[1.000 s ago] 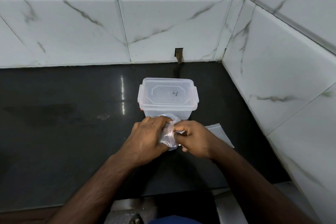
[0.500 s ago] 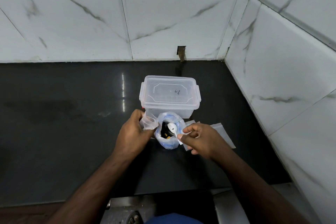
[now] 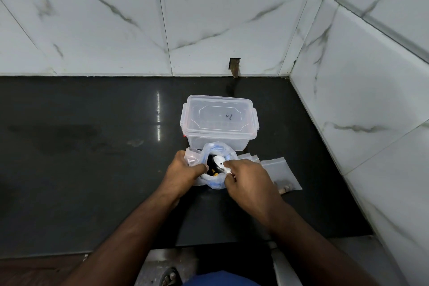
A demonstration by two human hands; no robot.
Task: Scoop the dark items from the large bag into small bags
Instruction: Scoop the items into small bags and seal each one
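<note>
— While the left hand grips the large bag's rim, fingers curled on the plastic, how far along are we?

— Early, I'd judge. The right hand pinches a white spoon dipped among the dark items; small bags lie flat at three o'clock, seemingly unfilled.

— Obstacles?

— A lidded clear container touches the bag at twelve o'clock on the tabletop.
</note>
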